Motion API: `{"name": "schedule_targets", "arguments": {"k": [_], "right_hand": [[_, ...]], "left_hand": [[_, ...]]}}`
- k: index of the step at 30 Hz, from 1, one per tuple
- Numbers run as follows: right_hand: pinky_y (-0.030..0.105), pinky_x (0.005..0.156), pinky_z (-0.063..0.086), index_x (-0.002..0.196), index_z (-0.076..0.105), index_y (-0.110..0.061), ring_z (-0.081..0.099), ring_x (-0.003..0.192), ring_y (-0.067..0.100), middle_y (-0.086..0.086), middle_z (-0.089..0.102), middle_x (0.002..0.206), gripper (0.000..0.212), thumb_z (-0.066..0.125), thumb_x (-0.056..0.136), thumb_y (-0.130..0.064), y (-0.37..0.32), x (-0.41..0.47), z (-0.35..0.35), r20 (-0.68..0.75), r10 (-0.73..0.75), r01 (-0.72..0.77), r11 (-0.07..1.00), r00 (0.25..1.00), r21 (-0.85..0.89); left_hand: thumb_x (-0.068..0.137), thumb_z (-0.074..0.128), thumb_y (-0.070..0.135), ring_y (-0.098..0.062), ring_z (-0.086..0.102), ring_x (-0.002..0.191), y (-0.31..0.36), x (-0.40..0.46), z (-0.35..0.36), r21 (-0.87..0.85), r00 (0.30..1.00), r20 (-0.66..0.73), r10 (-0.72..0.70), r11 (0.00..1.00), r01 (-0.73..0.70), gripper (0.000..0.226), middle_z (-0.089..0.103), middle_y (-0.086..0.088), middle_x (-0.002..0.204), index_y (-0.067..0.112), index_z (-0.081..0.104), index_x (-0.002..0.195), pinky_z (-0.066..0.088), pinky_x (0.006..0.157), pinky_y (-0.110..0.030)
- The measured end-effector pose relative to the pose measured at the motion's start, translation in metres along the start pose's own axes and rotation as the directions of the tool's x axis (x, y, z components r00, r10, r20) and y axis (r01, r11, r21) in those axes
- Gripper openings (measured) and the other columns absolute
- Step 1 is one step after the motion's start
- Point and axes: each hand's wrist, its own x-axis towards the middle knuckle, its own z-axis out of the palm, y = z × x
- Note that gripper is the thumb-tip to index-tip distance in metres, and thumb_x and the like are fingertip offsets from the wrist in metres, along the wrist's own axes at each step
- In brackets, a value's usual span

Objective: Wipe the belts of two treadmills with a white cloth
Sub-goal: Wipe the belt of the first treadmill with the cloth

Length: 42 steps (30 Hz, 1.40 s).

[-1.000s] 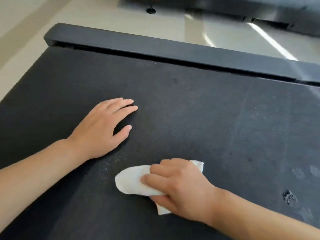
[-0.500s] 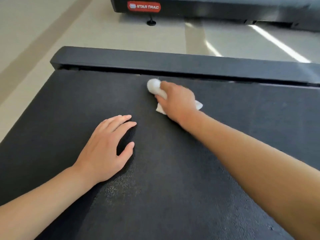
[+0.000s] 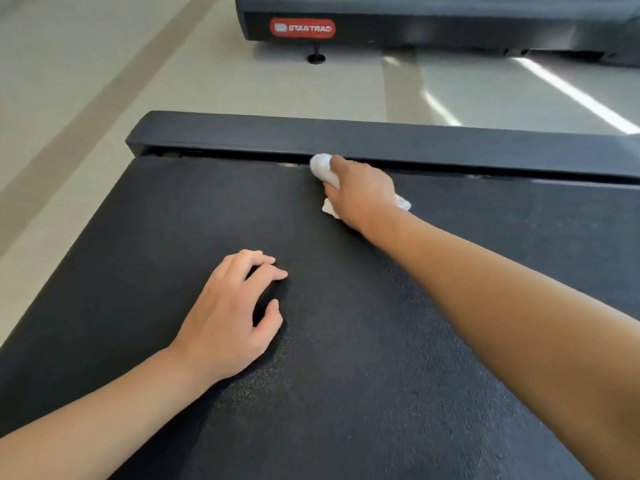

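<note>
We held the white cloth (image 3: 320,165) bunched under our right hand (image 3: 360,194), fingers curled around it, at the belt's (image 3: 346,341) far edge against the black end bar (image 3: 381,142). It looked soft and light, best gripped wadded. Our left hand (image 3: 230,317) rested nearer, fingers relaxed. Beyond, a second treadmill (image 3: 433,26) read "STAR TRAC" (image 3: 302,28).

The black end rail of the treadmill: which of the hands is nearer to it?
The right hand. It grips the white cloth at the belt's far edge, right against the end rail. The left hand rests mid-belt, well short of it.
</note>
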Motion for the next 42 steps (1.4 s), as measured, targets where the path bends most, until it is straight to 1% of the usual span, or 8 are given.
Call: {"name": "schedule_targets", "arguments": {"k": [7,15,19,25,28,32,36,42], "right_hand": [[0.036,0.061,0.042,0.09,0.044,-0.025,0.052,0.076,0.017,-0.015,0.046,0.085,0.023,0.05,0.099,-0.045,0.03,-0.114,-0.028,0.114,-0.474,0.456,0.876,0.873,0.156],[0.037,0.066,0.039,0.101,0.05,-0.018,0.064,0.091,0.037,0.008,0.067,0.095,0.027,0.052,0.098,-0.045,0.124,-0.087,-0.042,-0.131,0.224,-0.228,0.974,0.966,-0.011],[0.04,0.063,0.048,0.09,0.047,-0.023,0.064,0.083,0.032,0.0,0.063,0.091,0.021,0.061,0.094,-0.038,0.008,-0.129,-0.014,-0.076,-0.108,0.116,0.986,0.991,0.118],[0.034,0.058,0.042,0.092,0.058,-0.016,0.054,0.07,0.023,-0.002,0.057,0.083,0.019,0.058,0.096,-0.035,-0.008,-0.228,-0.025,0.039,-0.648,0.615,0.739,0.761,0.275],[0.039,0.066,0.048,0.095,0.054,-0.019,0.061,0.083,0.026,-0.006,0.059,0.086,0.026,0.052,0.098,-0.045,0.059,-0.167,-0.034,-0.057,-0.239,0.244,0.96,0.969,0.138],[0.037,0.064,0.04,0.096,0.044,-0.019,0.06,0.081,0.034,-0.001,0.057,0.084,0.021,0.047,0.101,-0.039,0.107,-0.103,-0.041,-0.148,0.253,-0.254,0.967,0.956,0.017],[0.042,0.064,0.049,0.09,0.041,-0.023,0.06,0.08,0.029,-0.003,0.056,0.088,0.024,0.057,0.096,-0.04,0.022,-0.187,-0.026,-0.042,-0.198,0.202,0.973,0.979,0.112],[0.033,0.06,0.034,0.1,0.052,-0.023,0.049,0.071,0.022,-0.002,0.053,0.088,0.013,0.059,0.092,-0.031,-0.037,-0.316,-0.032,0.179,-0.79,0.714,0.609,0.587,0.345]], "left_hand": [[0.093,0.048,0.034,-0.021,0.049,0.137,0.0,-0.002,0.0,-0.018,1.0,-0.027,0.009,1.0,-0.009,0.043,0.055,0.001,0.132,0.017,0.067,0.127,0.036,0.112,-0.031],[0.09,0.049,0.032,-0.022,0.052,0.126,0.003,-0.001,0.0,-0.01,0.999,-0.03,0.012,1.0,-0.012,0.04,0.054,0.002,0.129,0.017,0.066,0.124,0.037,0.106,-0.029],[0.091,0.053,0.026,-0.016,0.051,0.124,0.005,-0.001,-0.003,-0.032,0.999,-0.052,-0.006,0.999,0.005,0.035,0.054,0.007,0.13,0.02,0.067,0.123,0.038,0.102,-0.028],[0.092,0.051,0.017,-0.017,0.052,0.123,0.003,-0.003,-0.002,-0.045,0.996,-0.087,0.017,0.999,-0.021,0.037,0.056,0.004,0.132,0.017,0.07,0.124,0.037,0.101,-0.027],[0.092,0.051,0.015,-0.017,0.053,0.117,0.001,-0.003,0.001,-0.031,0.994,-0.108,0.018,0.999,-0.021,0.036,0.057,0.004,0.13,0.017,0.07,0.122,0.034,0.097,-0.021],[0.091,0.051,0.015,-0.023,0.055,0.116,0.005,-0.003,0.0,0.011,0.991,-0.13,0.037,0.999,-0.036,0.035,0.06,0.002,0.127,0.015,0.071,0.12,0.039,0.099,-0.027],[0.092,0.05,0.016,-0.026,0.056,0.12,0.004,-0.003,0.0,0.043,0.992,-0.117,0.045,0.998,-0.041,0.038,0.064,0.0,0.127,0.015,0.071,0.123,0.041,0.104,-0.032],[0.095,0.047,0.021,-0.025,0.049,0.14,0.007,-0.009,-0.001,0.024,0.999,-0.05,-0.021,0.999,0.022,0.045,0.062,-0.004,0.143,0.016,0.068,0.134,0.03,0.116,-0.03]]}}
